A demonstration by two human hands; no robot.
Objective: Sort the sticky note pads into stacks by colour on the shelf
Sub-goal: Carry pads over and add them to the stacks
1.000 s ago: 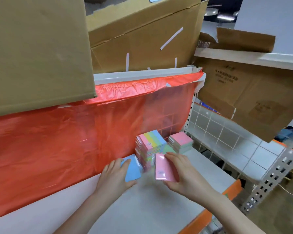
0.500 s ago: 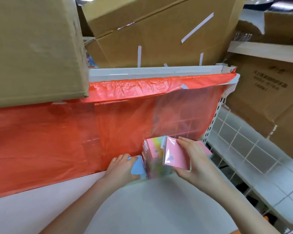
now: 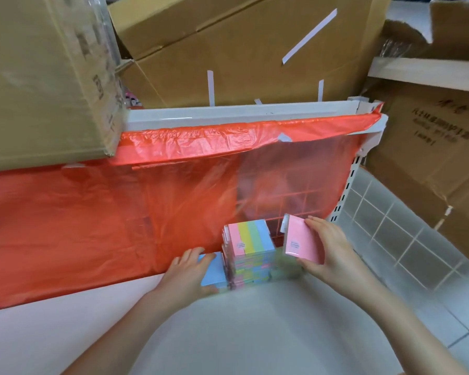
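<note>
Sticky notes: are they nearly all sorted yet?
Partly. The striped multicolour stack already stands on the shelf. The right hand holds a pink pad beside it, not yet set down. The left hand rests on a blue pad. More pads may be hidden.

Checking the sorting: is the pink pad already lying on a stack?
No, the right hand holds the pink pad tilted in the air, right of the striped stack.

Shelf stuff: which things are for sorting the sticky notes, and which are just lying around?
For the job:
- pink pad, held by the right hand
- blue pad, under the left hand
- rainbow stack
- white shelf

Just there:
- orange plastic sheet
- cardboard boxes
- wire grid
</note>
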